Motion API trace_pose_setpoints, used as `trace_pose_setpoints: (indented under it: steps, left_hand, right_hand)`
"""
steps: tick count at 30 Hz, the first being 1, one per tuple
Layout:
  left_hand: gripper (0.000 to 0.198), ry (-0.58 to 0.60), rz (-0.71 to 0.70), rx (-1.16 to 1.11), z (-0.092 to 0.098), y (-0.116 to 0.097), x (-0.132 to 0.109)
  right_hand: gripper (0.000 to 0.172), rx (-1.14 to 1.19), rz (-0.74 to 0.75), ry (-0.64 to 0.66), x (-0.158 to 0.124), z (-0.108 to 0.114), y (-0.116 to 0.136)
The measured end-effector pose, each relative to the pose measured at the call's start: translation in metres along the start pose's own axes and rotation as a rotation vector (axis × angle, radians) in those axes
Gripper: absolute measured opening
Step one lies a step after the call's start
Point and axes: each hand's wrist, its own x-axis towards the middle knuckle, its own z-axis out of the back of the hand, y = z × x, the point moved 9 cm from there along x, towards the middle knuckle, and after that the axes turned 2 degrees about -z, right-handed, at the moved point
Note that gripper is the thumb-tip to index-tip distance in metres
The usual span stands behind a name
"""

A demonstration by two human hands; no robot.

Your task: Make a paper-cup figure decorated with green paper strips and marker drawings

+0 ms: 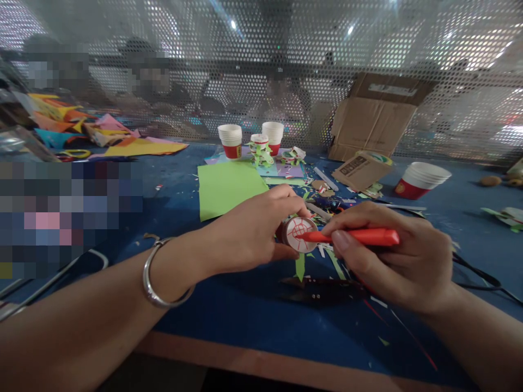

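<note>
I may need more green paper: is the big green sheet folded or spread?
Spread: the green sheet lies flat on the blue table, with no fold showing; the left hand hides one near corner.

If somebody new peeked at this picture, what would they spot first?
Probably the bright red marker near the middle, held in the right hand with its tip at a small round white piece with red lines, which the left hand holds. Next might come the lime-green sheet lying beyond the left forearm on the blue table.
</note>
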Motion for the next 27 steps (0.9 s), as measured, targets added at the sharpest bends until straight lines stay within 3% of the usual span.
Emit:
trace_pose_setpoints:
  steps: [27]
  left_hand:
    - [0.034, -0.04, -0.007, -0.039, 0.008, 0.0, -0.002]
  right_hand:
    - [0.012, -0.097, -0.025, -0.126, -0.001, 0.016, -0.007]
